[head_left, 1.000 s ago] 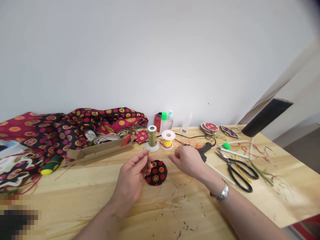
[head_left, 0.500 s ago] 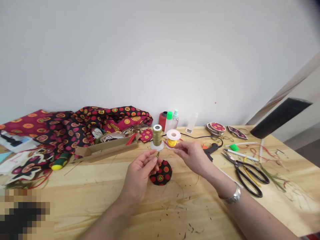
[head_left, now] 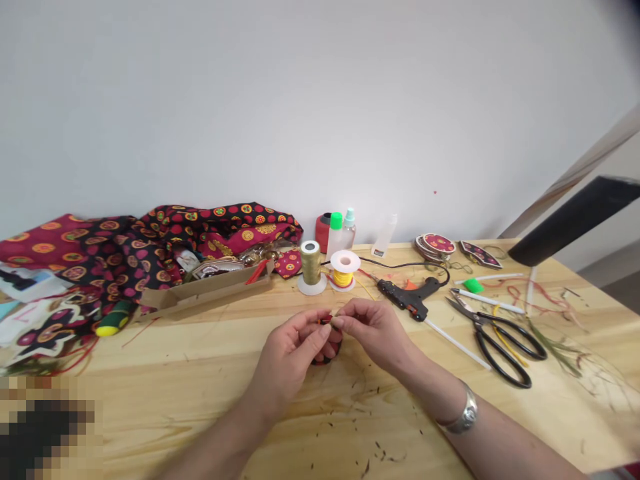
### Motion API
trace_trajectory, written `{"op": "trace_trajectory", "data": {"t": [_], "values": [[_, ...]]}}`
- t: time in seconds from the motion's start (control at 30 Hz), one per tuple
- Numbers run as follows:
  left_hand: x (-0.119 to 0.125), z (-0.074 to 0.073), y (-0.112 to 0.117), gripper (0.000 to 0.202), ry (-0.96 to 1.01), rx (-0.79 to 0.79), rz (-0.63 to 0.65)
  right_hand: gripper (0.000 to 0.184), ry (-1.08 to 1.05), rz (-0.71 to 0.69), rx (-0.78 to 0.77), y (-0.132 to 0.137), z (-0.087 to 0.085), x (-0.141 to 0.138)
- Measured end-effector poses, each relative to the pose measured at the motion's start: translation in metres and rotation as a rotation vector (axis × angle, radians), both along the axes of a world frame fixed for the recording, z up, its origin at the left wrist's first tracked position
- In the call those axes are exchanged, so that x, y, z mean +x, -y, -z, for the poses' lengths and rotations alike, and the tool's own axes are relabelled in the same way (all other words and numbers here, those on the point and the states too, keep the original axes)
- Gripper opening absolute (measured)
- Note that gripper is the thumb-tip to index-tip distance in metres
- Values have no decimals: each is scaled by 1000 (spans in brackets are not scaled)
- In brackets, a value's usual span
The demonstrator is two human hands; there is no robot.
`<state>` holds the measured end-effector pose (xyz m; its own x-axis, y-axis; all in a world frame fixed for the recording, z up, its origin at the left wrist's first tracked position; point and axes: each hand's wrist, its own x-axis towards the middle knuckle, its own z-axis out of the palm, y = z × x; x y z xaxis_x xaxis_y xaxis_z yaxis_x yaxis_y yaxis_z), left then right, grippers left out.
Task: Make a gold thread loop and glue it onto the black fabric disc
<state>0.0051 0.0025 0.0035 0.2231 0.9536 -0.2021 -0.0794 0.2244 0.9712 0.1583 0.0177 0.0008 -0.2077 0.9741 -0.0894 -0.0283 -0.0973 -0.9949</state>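
My left hand (head_left: 295, 347) is closed, its thumb and forefinger pinching a small olive-coloured piece (head_left: 333, 321), too small to name surely. My right hand (head_left: 373, 333) is closed too; its thumb and forefinger meet the left fingertips at that same piece. Under the fingers is a round disc of black fabric with red dots (head_left: 321, 361), mostly hidden now; whether the fingers touch it I cannot tell. Just behind the hands stand a cone of olive thread (head_left: 311, 267) and a white spool of yellow cord (head_left: 344, 275).
To the right lie a black glue gun (head_left: 413, 297) with a white glue stick, and black-handled scissors (head_left: 500, 340). Glue bottles (head_left: 335, 237) stand by the wall. At left are a cardboard tray (head_left: 210, 293), patterned fabric (head_left: 125, 247) and a green-yellow handle (head_left: 114, 320).
My right hand has moved left and down from beside the yellow cord spool to meet my left fingertips. The hands now cover most of the disc, and the glue gun shows more.
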Motion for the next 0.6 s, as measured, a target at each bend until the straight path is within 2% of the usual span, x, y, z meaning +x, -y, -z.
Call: {"op": "trace_trajectory", "data": {"t": [0.13, 0.2, 0.47, 0.6], "values": [[-1, 4, -2, 23, -30, -37, 50, 17, 74, 69, 38, -1, 1, 4], [-2, 6, -3, 20, -28, -40, 45, 17, 108, 54, 51, -1, 0, 6], [-2, 4, -4, 17, -102, -13, -11, 43, 261, 20, 89, -4, -4, 15], [0, 4, -2, 16, -163, 9, -2, 46, 368, -44, 127, -1, -4, 15]]}}
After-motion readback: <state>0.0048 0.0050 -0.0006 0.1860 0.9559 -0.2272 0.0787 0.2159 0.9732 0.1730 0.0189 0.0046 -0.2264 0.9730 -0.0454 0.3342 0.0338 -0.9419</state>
